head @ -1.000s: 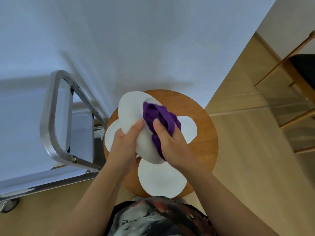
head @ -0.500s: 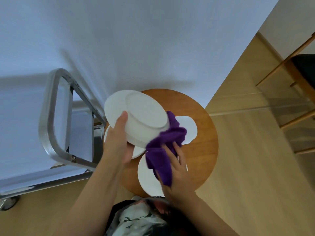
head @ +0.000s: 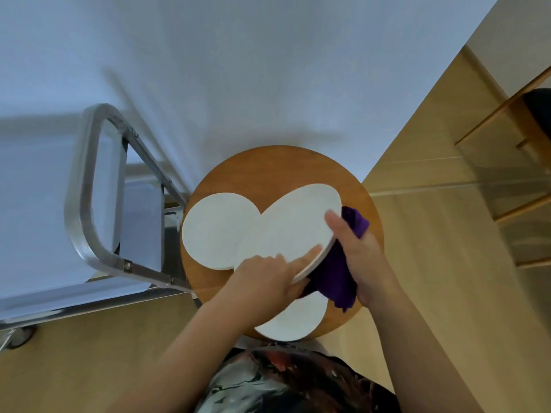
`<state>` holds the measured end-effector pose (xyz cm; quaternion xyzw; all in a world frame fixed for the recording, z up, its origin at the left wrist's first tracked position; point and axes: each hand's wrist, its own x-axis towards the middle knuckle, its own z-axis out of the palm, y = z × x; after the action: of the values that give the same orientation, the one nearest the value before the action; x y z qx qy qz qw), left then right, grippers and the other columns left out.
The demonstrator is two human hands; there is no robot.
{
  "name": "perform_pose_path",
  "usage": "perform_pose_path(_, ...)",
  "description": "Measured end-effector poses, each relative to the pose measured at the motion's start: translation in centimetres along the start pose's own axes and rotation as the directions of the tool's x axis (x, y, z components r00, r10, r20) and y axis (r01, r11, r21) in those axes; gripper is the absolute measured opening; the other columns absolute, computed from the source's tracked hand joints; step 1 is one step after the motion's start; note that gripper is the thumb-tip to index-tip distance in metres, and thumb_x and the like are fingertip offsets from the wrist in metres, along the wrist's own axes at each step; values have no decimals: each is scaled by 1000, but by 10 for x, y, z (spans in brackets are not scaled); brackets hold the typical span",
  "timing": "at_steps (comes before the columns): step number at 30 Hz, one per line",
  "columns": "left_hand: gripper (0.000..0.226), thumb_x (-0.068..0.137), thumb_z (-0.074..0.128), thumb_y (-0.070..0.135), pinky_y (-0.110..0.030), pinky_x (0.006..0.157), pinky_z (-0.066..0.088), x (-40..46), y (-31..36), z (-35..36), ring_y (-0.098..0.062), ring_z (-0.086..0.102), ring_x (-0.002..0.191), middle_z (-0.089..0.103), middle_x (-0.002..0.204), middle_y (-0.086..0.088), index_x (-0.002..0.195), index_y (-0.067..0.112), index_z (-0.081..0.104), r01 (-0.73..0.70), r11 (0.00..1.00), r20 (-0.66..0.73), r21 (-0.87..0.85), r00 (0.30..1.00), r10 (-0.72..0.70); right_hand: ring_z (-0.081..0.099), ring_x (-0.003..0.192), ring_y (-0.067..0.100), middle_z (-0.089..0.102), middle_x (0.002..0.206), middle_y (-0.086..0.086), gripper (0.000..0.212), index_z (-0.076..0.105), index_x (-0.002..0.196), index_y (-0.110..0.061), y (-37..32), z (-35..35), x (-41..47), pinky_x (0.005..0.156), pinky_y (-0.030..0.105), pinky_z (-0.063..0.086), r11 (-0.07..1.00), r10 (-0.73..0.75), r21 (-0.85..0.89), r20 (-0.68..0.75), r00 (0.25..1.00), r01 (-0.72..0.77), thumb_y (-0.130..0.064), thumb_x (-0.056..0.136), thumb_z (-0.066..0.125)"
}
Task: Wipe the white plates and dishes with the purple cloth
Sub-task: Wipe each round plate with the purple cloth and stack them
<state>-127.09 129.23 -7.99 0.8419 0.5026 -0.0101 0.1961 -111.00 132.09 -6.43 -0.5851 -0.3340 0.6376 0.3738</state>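
My left hand (head: 265,275) grips the near edge of a white plate (head: 295,231), held face up and tilted above the round wooden table (head: 268,165). My right hand (head: 357,251) presses the purple cloth (head: 334,278) against the plate's underside at its right edge, thumb resting on top of the rim. A second white plate (head: 217,231) lies flat on the table's left side. A third white plate (head: 292,320) lies at the near edge, partly hidden by my hands and the cloth.
A metal-framed cart (head: 89,204) stands just left of the table, against the white wall. A wooden chair (head: 518,138) stands at the far right on the wooden floor.
The held plate has been turned from bottom-up to face-up and moved right. My right hand with the cloth went from below the plate's near edge to under its right side.
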Motion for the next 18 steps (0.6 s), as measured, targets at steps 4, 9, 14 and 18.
perform_pose_path(4, 64, 98, 26, 52, -32, 71, 45, 5, -2, 24, -26, 60, 93, 49, 124, -12, 140, 46, -23, -7, 994, 106, 107, 994, -5, 64, 78, 24, 67, 88, 12, 16, 61, 94, -11, 15, -6, 6, 60, 33, 52, 988, -7, -154, -111, 994, -10, -17, 80, 64)
perform_pose_path(9, 90, 68, 44, 82, -28, 100, 30, -13, -29, 28, -11, 33, 133, 33, 149, 15, 137, 61, -10, 300, 829, 29, -471, 945, -326, 66, 63, 13, 69, 66, -6, 14, 63, 79, -20, 35, -33, 10, 56, 29, 50, 988, -1, -154, -203, 979, -31, -8, 85, 58)
perform_pose_path(14, 32, 89, 61, 37, -34, 77, 53, -11, -66, 53, -18, 61, 96, 64, 105, 5, 114, 17, 60, 593, 276, 247, -756, 649, -720, 70, 66, 11, 74, 77, -6, 12, 68, 85, -20, 55, -69, 18, 51, 23, 51, 982, 54, -170, -128, 990, -75, -9, 86, 63)
perform_pose_path(18, 23, 92, 60, 23, -29, 59, 54, -9, -62, 91, -14, 63, 61, 68, 69, -3, 76, 8, 66, 636, 335, 274, -695, 665, -694, 67, 60, 7, 72, 73, -5, 5, 68, 82, -20, 81, -82, 35, 45, 15, 47, 924, 180, -320, -115, 977, -208, -16, 82, 70)
